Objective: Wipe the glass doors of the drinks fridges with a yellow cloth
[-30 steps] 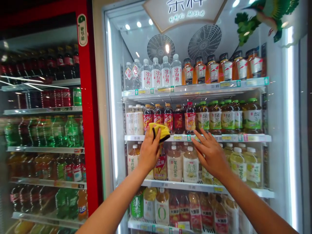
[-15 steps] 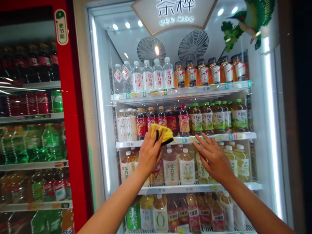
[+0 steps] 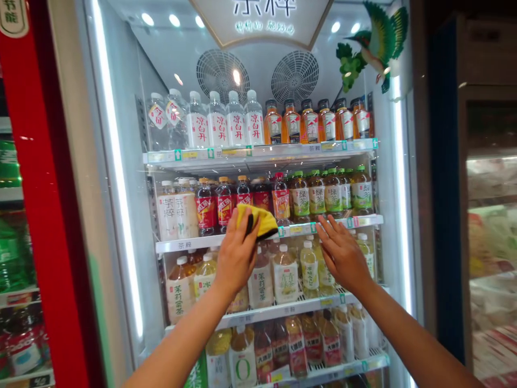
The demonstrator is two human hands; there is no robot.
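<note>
My left hand (image 3: pixel 237 258) presses a yellow cloth (image 3: pixel 258 221) with a black edge toward the glass door of a lit drinks fridge, its fingers over the cloth. To its right is my right hand (image 3: pixel 343 253), palm toward the glass, fingers stretched out and holding nothing. Whether its fingertips touch the glass I cannot tell. Both hands are level with the second shelf's front edge (image 3: pixel 197 242). Behind the glass there, red-labelled tea bottles (image 3: pixel 205 207) stand on the left, and green-capped bottles (image 3: pixel 317 195) on the right. My hands and forearms hide parts of the lower rows.
A sign (image 3: pixel 262 24) and a bird decoration (image 3: pixel 382 46) are at the fridge's top. The upper shelf holds water bottles (image 3: pixel 218 123) and amber drinks (image 3: pixel 309 124). A red-framed fridge (image 3: pixel 44 178) stands left, and another display case (image 3: pixel 490 242) is at right.
The view has swung right, so the fridge sits farther left and the right-hand case shows. Both hands have shifted slightly right relative to the bottles, the cloth still in my left hand.
</note>
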